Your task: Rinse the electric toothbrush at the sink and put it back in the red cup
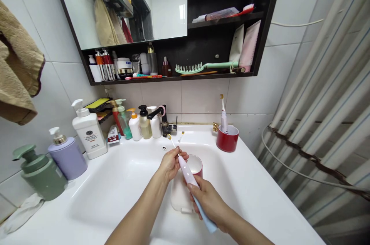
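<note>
Over the white sink (127, 183), my right hand (206, 198) is wrapped round the pink-and-blue handle of an electric toothbrush (187, 171). My left hand (171, 162) pinches the slim white brush head (171, 141) where it meets the handle top; whether the two are fully joined I cannot tell. Below the hands, a red cup (199, 171) with a white inside stands in the basin, partly hidden by them. Beside it a pale, rounded tray-like piece (178, 195) lies partly covered by my right hand. Another small brush head (181, 136) rests on the ledge near the faucet.
A black faucet (163, 117) juts over the basin's back edge. To its right, a red cup (227, 141) holds another electric toothbrush (223, 117). Several pump bottles (89, 133) line the left side. A dark mirror cabinet (202, 56) overhangs the back; pipes (323, 121) run at the right.
</note>
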{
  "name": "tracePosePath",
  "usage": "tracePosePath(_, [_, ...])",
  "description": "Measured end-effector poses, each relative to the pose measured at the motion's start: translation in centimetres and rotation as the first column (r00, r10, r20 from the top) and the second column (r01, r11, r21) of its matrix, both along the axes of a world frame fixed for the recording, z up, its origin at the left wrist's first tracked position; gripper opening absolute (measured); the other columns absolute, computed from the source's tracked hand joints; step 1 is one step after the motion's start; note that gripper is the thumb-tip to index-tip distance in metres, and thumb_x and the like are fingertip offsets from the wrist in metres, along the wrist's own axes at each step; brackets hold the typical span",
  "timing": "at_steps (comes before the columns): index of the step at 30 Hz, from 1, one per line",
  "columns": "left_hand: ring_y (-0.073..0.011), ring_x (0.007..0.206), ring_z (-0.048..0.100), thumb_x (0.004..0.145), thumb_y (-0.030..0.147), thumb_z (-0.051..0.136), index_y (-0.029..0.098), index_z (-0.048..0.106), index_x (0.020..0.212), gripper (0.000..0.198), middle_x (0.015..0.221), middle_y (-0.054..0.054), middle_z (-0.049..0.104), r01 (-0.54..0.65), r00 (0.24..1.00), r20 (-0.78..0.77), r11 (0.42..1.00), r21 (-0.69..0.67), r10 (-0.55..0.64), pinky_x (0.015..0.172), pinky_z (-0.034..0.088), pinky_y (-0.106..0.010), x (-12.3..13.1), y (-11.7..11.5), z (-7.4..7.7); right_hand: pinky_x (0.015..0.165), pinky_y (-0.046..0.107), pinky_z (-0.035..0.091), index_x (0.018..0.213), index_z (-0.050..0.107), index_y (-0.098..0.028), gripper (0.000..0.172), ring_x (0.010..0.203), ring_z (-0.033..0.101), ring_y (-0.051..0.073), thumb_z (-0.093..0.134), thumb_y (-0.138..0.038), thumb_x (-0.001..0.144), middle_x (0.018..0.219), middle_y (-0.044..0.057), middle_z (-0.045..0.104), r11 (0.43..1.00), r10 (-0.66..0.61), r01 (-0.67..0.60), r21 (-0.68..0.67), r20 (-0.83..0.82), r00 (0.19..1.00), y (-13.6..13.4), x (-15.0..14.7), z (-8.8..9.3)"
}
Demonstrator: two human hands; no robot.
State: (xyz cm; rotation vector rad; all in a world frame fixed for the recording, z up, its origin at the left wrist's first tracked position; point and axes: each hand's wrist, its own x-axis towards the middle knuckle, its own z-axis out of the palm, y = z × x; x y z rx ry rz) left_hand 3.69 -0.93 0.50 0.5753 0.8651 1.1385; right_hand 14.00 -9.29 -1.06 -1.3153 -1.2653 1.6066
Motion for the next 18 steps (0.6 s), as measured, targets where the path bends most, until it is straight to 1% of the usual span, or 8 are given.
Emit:
tracePosePath(3, [-0.0109, 0.05, 0.055, 0.071, 0.021, 0.042, 0.011, 0.042, 0.057, 0.017, 0.052, -0.003, 0.054, 0.018, 1.0, 0.008, 1.0, -0.006, -0.018, 0.051, 0.043, -0.021, 0.04, 0.0, 0.0, 0.03, 0.016, 0.028, 0.082, 0.039, -0.019, 0.025, 0.034, 0.036, 0.003, 0.037, -0.039, 0.069, 0.054, -0.006, 0.039, 1.0, 0.024, -0.025, -0.017, -0.057, 0.998, 0.01, -0.02, 0.04])
tracePosePath(6, [-0.0112, 0.05, 0.055, 0.072, 0.021, 0.041, 0.011, 0.042, 0.057, 0.018, 0.053, -0.003, 0.054, 0.027, 1.0, 0.015, 1.0, -0.005, -0.027, 0.052, 0.043, -0.022, 0.1, 0.01, -0.04, 0.03, 0.016, 0.028, 0.084, 0.039, -0.019, 0.023, 0.034, 0.035, 0.003, 0.037, -0.036, 0.069, 0.053, -0.006, 0.038, 1.0, -0.004, 0.003, -0.014, -0.035, 0.999, 0.0, -0.08, 0.18])
tracePosePath(9, [-0.0115, 0.05, 0.055, 0.072, 0.022, 0.041, 0.011, 0.042, 0.057, 0.018, 0.053, -0.003, 0.054, 0.03, 0.999, 0.013, 0.999, -0.011, -0.03, 0.052, 0.043, -0.023, 0.16, 0.01, -0.13, 0.03, 0.016, 0.027, 0.084, 0.039, -0.018, 0.023, 0.034, 0.035, 0.003, 0.036, -0.036, 0.07, 0.053, -0.006, 0.039, 0.999, 0.007, -0.008, -0.036, -0.046, 0.999, -0.01, -0.08, 0.18])
tracePosePath(13, [-0.0116, 0.05, 0.055, 0.072, 0.021, 0.041, 0.012, 0.042, 0.058, 0.017, 0.053, -0.003, 0.054, 0.035, 0.999, 0.008, 0.999, -0.01, -0.035, 0.052, 0.043, -0.024, 0.24, -0.07, -0.12, 0.03, 0.016, 0.027, 0.085, 0.038, -0.019, 0.023, 0.033, 0.035, 0.003, 0.037, -0.035, 0.07, 0.053, -0.006, 0.039, 1.0, -0.016, 0.016, -0.005, -0.02, 1.0, -0.05, 0.04, 0.0])
tracePosePath(18, [-0.0105, 0.048, 0.054, 0.072, 0.021, 0.04, 0.012, 0.042, 0.057, 0.018, 0.051, -0.003, 0.053, 0.043, 0.999, 0.012, 0.999, -0.005, -0.043, 0.053, 0.042, -0.023, 0.37, -0.22, -0.06, 0.03, 0.016, 0.027, 0.082, 0.038, -0.018, 0.023, 0.033, 0.034, 0.003, 0.035, -0.037, 0.07, 0.053, -0.006, 0.038, 0.999, 0.024, -0.027, -0.038, -0.065, 0.998, -0.13, 0.06, 0.18])
